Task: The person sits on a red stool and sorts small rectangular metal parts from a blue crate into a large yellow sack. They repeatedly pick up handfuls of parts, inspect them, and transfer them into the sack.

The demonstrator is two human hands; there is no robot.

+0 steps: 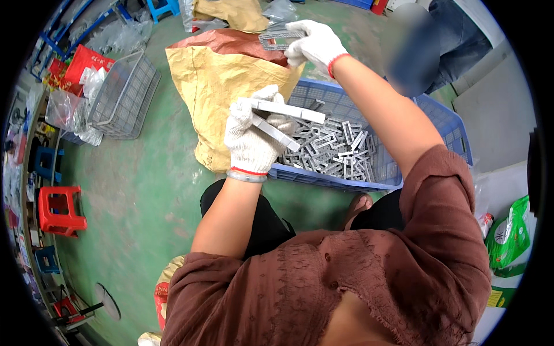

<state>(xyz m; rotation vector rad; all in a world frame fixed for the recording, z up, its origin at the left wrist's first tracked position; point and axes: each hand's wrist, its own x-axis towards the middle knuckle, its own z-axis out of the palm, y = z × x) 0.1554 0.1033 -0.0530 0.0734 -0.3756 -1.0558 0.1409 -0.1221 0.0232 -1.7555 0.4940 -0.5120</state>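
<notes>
The right hand (316, 46) pinches grey metal frames (273, 38), whose long axis points left from its fingertips, at the yellow sack's (202, 83) mouth, so this hand is nearer to that opening. The left hand's (249, 135) fingers curl around 2 light grey bars (303, 112), pointing right and slightly bodyward, with the blue basket (334, 182) beyond these fingers.
</notes>
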